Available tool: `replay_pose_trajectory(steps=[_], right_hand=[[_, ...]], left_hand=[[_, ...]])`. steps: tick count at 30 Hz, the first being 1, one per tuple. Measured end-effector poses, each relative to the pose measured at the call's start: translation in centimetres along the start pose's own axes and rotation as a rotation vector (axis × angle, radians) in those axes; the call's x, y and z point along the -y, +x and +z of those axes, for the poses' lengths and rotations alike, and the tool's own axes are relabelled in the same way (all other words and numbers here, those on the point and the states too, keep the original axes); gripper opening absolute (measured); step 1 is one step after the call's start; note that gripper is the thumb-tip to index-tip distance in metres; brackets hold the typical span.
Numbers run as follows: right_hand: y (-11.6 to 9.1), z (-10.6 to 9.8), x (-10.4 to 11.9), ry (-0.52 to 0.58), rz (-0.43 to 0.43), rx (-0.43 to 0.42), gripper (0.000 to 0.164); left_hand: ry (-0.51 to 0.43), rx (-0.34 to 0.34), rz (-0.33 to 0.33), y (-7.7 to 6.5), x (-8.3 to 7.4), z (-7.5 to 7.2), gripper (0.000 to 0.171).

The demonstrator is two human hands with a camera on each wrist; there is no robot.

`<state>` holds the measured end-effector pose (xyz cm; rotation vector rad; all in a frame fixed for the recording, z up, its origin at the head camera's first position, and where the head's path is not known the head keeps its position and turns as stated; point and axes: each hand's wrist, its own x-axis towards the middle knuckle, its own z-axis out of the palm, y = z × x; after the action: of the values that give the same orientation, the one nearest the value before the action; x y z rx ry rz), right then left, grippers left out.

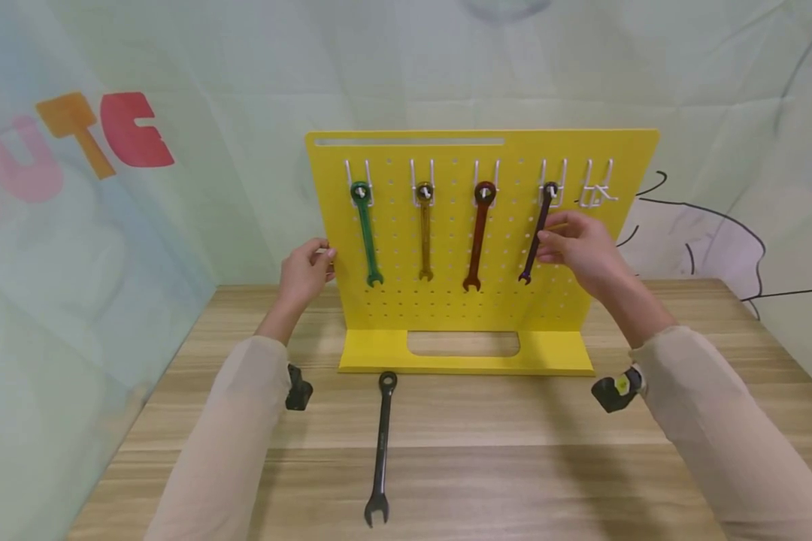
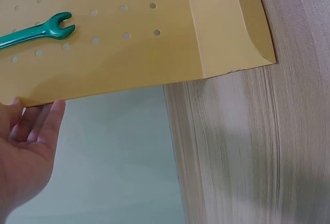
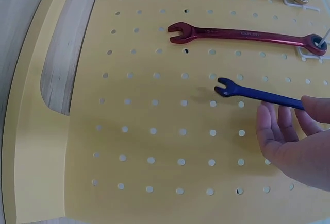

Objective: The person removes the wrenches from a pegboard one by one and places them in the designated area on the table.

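Note:
My right hand (image 1: 582, 248) pinches the shaft of a dark blue combination wrench (image 3: 258, 94) between thumb and fingers. The ring end of this wrench is at a white hook (image 1: 563, 171) on the yellow pegboard (image 1: 453, 308), and its open jaw points down. At the board's left edge, my left hand (image 1: 303, 272) grips the edge, with the thumb toward the front. Green (image 1: 368, 237), gold (image 1: 425, 237) and red (image 1: 479, 237) wrenches hang by their ring ends on the hooks to the left. Part of the blue shaft is hidden behind my right thumb in the right wrist view.
A larger black wrench (image 1: 382, 443) lies on the wooden table (image 1: 474, 481) in front of the board's base (image 1: 379, 353). Another white hook (image 1: 594, 194) is at the board's far right. Behind the table hangs a pale printed cloth (image 1: 257, 90).

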<state>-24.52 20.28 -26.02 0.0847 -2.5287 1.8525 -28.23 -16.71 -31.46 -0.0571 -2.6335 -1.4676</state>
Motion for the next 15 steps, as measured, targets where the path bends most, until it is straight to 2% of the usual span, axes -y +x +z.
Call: replay_pose_trajectory(steps=[15], right_hand=[[-0.14, 0.31, 0.23, 0.087, -0.024, -0.011, 0.019]], left_hand=[[0.005, 0.005, -0.002, -0.07, -0.06, -0.1, 0.031]])
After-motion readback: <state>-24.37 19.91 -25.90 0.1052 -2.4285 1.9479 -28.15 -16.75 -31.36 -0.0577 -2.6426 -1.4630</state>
